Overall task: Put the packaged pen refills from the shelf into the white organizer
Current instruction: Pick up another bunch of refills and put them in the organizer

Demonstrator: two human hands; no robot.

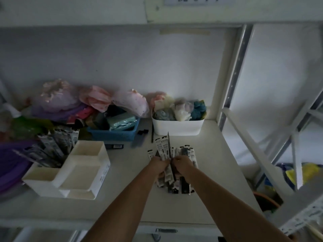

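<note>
— What's the room like from your feed?

— Dim. I see a white shelf point(218, 163) with a plain pale back wall and a metal upright point(236, 70) at two o'clock. Above it sits a label plate point(194, 0); its characters are cut off, so I can't read them.

— And on the surface?

— At nine o'clock, the white organizer point(70, 169), several open compartments, with packaged refills already standing in its far-left slot point(52, 147). A sticker on its side is too blurred to read. At eleven o'clock, a blue basket point(113, 133) under bagged, coloured items; at one o'clock, a white bin point(177, 126) of crumpled fabric.

— The refills?

— The pile of packaged pen refills point(183, 182) lies at centre, just ahead of the bin. I see the left hand point(160, 164) and right hand point(181, 165) touching each other, both curled tight around a fanned bunch of packets lifted from the pile. Print on them is illegible.
</note>
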